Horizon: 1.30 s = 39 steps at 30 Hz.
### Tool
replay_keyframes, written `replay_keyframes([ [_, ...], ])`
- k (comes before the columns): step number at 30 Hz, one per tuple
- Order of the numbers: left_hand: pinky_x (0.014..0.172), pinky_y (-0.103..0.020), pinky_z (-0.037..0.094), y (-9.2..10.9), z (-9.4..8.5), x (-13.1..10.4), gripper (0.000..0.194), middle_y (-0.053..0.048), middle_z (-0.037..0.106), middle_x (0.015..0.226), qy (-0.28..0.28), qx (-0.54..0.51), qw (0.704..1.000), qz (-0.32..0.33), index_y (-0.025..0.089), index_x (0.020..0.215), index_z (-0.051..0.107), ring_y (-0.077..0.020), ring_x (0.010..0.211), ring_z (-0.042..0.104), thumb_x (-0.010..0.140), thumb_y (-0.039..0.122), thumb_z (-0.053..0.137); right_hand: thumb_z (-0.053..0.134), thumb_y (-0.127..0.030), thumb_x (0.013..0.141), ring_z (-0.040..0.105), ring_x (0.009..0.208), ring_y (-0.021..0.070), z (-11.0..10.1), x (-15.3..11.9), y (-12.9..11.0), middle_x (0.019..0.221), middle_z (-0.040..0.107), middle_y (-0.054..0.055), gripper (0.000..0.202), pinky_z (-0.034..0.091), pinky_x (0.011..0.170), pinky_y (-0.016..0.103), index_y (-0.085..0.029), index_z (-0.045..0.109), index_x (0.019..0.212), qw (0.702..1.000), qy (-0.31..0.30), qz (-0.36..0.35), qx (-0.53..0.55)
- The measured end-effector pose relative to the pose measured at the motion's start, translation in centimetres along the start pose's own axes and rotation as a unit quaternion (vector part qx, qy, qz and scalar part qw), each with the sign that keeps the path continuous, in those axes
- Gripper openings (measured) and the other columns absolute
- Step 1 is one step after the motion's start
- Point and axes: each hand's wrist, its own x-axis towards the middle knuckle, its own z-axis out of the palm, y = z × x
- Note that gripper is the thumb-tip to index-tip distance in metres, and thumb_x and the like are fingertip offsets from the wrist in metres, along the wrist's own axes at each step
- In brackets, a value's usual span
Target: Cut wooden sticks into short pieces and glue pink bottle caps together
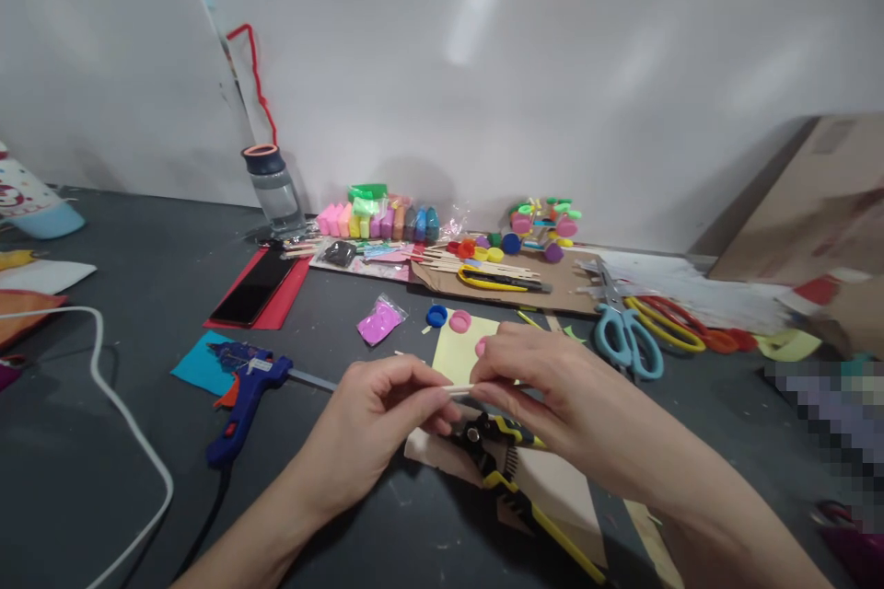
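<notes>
Over one table (152,267) and one wire stripper (476,434), left hand (373,419) and right hand (545,377) clamp fingers (426,403) on at least one stick (460,390).

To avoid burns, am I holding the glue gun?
No, the glue gun lies aside while the left hand and right hand pinch a pale stick.

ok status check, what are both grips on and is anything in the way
Left grip and right grip pinching a thin pale stick. Stick bridging the gap between them. Pliers lying below, nothing visibly blocking.
</notes>
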Motion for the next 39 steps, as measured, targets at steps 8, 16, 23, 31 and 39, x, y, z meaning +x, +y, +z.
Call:
replay_keyframes([
  [8,0.057,-0.022,0.048,-1.2,0.2,0.0,0.028,0.0,0.065,0.069,-0.043,0.063,0.997,-0.005,0.016,0.076,0.062,-0.0108,0.059,0.057,0.093,0.037,0.058,0.051,-0.021,0.101,0.051,0.078,0.0165,-0.6,-0.1,-0.5,0.079,0.062,0.001,0.025,0.031,0.07,0.029,-0.017,0.064,0.08,0.997,-0.058,0.018,-0.049],
  [16,0.062,-0.022,0.035,-0.2,0.3,0.1,0.032,0.005,0.055,0.067,-0.112,0.262,0.958,0.034,0.018,0.069,0.056,-0.0101,0.065,0.048,0.098,0.031,0.05,0.058,-0.016,0.097,0.052,0.078,0.0162,-0.2,-0.1,-0.9,0.074,0.06,0.0,0.025,0.033,0.071,0.03,-0.017,0.061,0.072,0.993,-0.081,-0.003,-0.089],
  [23,0.054,-0.021,0.032,-0.9,0.3,0.1,0.031,0.005,0.052,0.061,-0.016,0.126,0.992,-0.001,0.017,0.07,0.056,-0.0087,0.056,0.045,0.095,0.036,0.054,0.055,-0.018,0.098,0.051,0.086,0.0191,-0.2,-0.8,-2.7,0.093,0.063,0.006,0.016,0.037,0.077,0.032,-0.015,0.065,0.086,0.973,0.18,-0.074,-0.121],
  [31,0.044,-0.015,0.028,-0.9,0.7,-0.1,0.037,0.005,0.052,0.056,0.016,-0.077,0.996,-0.041,0.015,0.078,0.06,-0.0043,0.047,0.04,0.085,0.051,0.067,0.065,-0.034,0.088,0.047,0.06,0.0101,1.7,0.9,-1.3,0.075,0.063,0.0,0.018,0.036,0.055,0.023,-0.017,0.071,0.087,0.914,0.142,0.129,0.357],
  [39,0.048,-0.017,0.035,-0.7,1.1,-0.4,0.035,0.003,0.056,0.061,-0.008,-0.063,0.997,-0.034,0.015,0.079,0.064,-0.0054,0.049,0.045,0.088,0.048,0.064,0.069,-0.039,0.085,0.032,0.049,0.0066,3.3,1.9,-0.9,0.055,0.045,-0.005,0.03,0.024,0.044,0.021,-0.016,0.06,0.067,0.88,0.185,0.12,0.42],
])
